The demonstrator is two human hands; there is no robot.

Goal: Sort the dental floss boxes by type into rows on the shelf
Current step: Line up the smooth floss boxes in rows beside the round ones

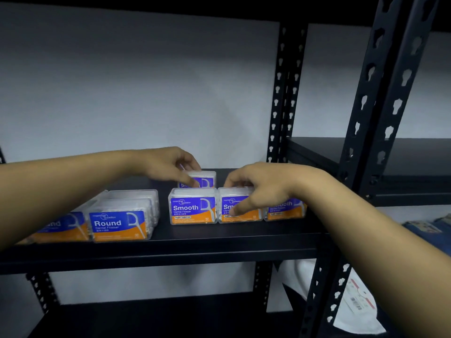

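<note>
— What's the biggest thing in front of the person?

— A black metal shelf [219, 242], with slotted uprights [380, 123] to the right and a pale wall [136, 89] behind. A second dark shelf unit [390, 162] stands just beside it on the right.

— And the floss boxes?

— All on that one shelf board. At the left, the Round boxes [119, 224] stand in rows running backward, one front box partly hidden by the left forearm. To the right, three Smooth boxes stand touching side by side along the front: the left Smooth box [192, 207], the middle Smooth box [234, 206], and the right Smooth box [285, 208]. A rear Smooth box [201, 179] stands behind the left one.

— The hands?

— Apart from each other. The left hand [168, 164] has its fingers curled over the top of the rear Smooth box, thumb at its front, pinching it. The right hand [258, 186] grips the middle Smooth box, fingers over the top, thumb pressed on its label.
</note>
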